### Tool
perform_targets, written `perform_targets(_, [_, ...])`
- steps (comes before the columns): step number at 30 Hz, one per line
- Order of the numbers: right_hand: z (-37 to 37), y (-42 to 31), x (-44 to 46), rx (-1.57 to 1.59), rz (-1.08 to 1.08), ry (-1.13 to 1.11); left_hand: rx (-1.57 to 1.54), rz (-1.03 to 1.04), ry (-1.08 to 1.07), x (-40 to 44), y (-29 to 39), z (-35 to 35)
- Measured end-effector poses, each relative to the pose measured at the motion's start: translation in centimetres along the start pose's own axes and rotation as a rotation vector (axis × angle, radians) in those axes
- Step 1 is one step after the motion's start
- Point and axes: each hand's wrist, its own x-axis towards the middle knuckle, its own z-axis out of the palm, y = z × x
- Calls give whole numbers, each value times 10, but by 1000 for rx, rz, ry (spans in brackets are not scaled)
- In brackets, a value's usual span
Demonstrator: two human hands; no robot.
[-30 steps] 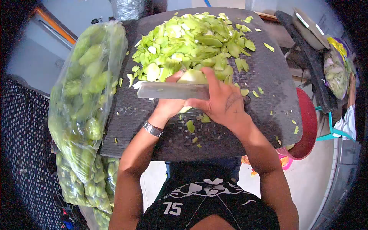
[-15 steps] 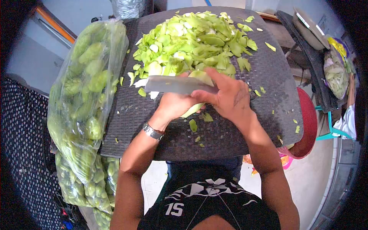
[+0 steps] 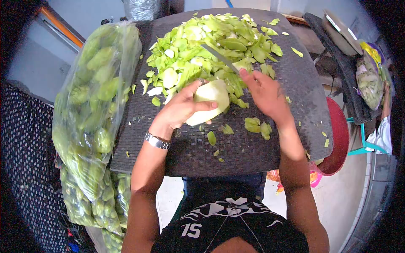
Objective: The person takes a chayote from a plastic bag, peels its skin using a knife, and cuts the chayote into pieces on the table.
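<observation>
My left hand [image 3: 182,105] is wrapped around a peeled, pale green chayote [image 3: 212,100], its thumb lying across the near side. To the right of it, my right hand [image 3: 266,93] grips a knife [image 3: 220,58]. The handle is hidden in my fingers, and the blade points up and left, clear of the chayote. Just beyond both hands rises a large heap of green peelings [image 3: 198,46] on the dark woven-pattern table [image 3: 190,156]. A few loose peels [image 3: 258,126] lie near my right wrist.
Clear plastic bags of whole chayotes [image 3: 95,105] line the table's left side, with more bagged ones [image 3: 93,206] below. A red tub [image 3: 337,139] stands at the right edge. Beyond it are a teal stool [image 3: 363,141] and another person's arm [image 3: 386,101].
My right hand and the knife have moved right, away from the chayote, and the blade has tilted upward. My left hand shifted slightly left. New peels have landed on the table near my right wrist.
</observation>
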Motion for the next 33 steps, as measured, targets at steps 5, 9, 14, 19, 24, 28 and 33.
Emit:
perform_targets(5, [5,19,3,15,-48,61,134,89,-43,2,0,-8])
perform_targets(9, [7,38,10,57,-49,142,187,179,-26,8,-13,-16])
perform_targets(14, [-11,13,9,219,260,-189,0,85,-49,5,-5,-14])
perform_targets(19, [-14,16,11,250,285,-250,-106,98,13,10,-10,-22])
perform_targets(24, [-19,11,7,488,218,-369,-630,231,93,20,-18,-29])
perform_targets(28, [-23,5,0,735,214,-593,-1018,314,78,33,-41,-61])
perform_targets(33, [-13,-17,-14,834,216,-654,-1009,262,401,18,0,-22])
